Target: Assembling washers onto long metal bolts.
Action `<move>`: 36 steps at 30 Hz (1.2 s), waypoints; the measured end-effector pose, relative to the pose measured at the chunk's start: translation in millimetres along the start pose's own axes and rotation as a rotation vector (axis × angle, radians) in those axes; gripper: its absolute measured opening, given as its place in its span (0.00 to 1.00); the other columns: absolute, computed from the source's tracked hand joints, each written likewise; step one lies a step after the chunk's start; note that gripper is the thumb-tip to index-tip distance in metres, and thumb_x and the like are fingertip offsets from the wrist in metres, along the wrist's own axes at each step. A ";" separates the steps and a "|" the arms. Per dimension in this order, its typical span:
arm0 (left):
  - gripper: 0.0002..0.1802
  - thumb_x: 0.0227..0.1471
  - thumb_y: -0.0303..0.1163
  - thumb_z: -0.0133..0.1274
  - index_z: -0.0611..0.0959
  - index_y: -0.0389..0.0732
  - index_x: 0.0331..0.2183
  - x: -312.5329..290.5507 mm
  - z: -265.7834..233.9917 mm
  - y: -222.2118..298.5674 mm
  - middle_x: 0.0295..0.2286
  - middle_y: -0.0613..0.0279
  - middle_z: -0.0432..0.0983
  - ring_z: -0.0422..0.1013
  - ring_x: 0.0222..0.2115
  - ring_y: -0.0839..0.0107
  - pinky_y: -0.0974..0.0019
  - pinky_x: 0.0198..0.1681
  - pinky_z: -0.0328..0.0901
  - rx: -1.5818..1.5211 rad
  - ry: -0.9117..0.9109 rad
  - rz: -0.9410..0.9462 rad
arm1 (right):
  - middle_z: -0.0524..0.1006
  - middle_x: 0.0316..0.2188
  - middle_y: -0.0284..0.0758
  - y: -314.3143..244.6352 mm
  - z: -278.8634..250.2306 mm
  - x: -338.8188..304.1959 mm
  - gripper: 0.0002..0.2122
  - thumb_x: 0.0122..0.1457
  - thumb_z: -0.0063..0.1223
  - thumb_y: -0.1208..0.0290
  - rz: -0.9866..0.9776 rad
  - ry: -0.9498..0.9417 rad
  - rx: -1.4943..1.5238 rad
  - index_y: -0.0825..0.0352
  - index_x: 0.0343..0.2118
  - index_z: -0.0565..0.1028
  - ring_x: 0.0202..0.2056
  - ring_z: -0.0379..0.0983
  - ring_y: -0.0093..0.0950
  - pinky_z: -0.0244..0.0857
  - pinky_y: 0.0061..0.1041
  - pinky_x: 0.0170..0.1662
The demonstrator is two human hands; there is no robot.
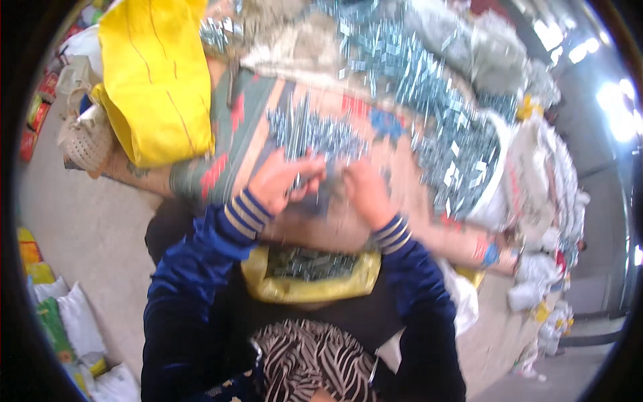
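Note:
My left hand (pixel 280 179) is curled around a few small dark metal pieces (pixel 295 186) over the patterned work surface. Facing it, my right hand (pixel 368 193) has its fingers pinched together; blur hides whatever is between them. Just beyond both hands lies a small heap of shiny metal pieces (pixel 338 136), with longer thin metal strips (pixel 301 124) standing out at its left side. On my lap, below the hands, an open yellow bag (pixel 318 292) holds dark metal pieces (pixel 311 262).
A tall yellow sack (pixel 151 80) stands on the surface at the left. Loose metal pieces (pixel 402 60) spread across the far side and into an open white sack (pixel 495 191) at the right. Packed bags (pixel 80 318) lie on the floor at lower left.

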State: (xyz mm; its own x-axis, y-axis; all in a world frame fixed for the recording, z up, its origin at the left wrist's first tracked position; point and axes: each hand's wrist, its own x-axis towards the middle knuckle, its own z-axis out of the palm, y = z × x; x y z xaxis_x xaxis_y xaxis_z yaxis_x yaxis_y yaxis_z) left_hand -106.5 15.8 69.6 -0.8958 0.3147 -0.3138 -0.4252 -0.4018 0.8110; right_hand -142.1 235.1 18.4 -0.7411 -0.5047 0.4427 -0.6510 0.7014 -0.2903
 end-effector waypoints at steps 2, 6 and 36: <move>0.06 0.49 0.34 0.56 0.75 0.47 0.29 0.6 -20.0 -11.6 0.23 0.69 0.74 0.69 0.20 0.82 0.79 0.19 0.60 -0.040 0.003 -0.048 | 0.70 0.28 0.46 -3.7 17.6 0.3 0.05 0.45 0.50 0.77 0.024 -0.113 -0.074 0.68 0.27 0.73 0.31 0.69 0.42 0.64 0.37 0.32; 0.05 0.50 0.32 0.55 0.76 0.43 0.30 -6.3 -18.1 -15.6 0.22 0.64 0.75 0.70 0.18 0.80 0.79 0.13 0.56 -0.111 0.000 -0.025 | 0.72 0.26 0.42 2.2 6.7 6.1 0.03 0.53 0.50 0.76 0.035 -0.007 -0.008 0.68 0.29 0.73 0.28 0.70 0.37 0.64 0.30 0.29; 0.14 0.54 0.38 0.51 0.72 0.43 0.41 5.3 1.2 -29.0 0.27 0.67 0.75 0.72 0.23 0.77 0.76 0.16 0.61 0.016 0.148 0.180 | 0.74 0.25 0.28 -24.9 -31.8 19.3 0.06 0.53 0.58 0.75 0.611 -0.053 1.161 0.68 0.32 0.73 0.25 0.68 0.17 0.63 0.16 0.30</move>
State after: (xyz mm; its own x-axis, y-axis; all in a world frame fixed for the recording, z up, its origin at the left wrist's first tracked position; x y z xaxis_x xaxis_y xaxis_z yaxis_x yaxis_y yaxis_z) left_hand -98.8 30.1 45.0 -0.9666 0.1090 -0.2320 -0.2562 -0.4260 0.8677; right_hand -135.0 223.9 61.2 -0.9529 -0.2998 -0.0456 0.0489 -0.0033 -0.9988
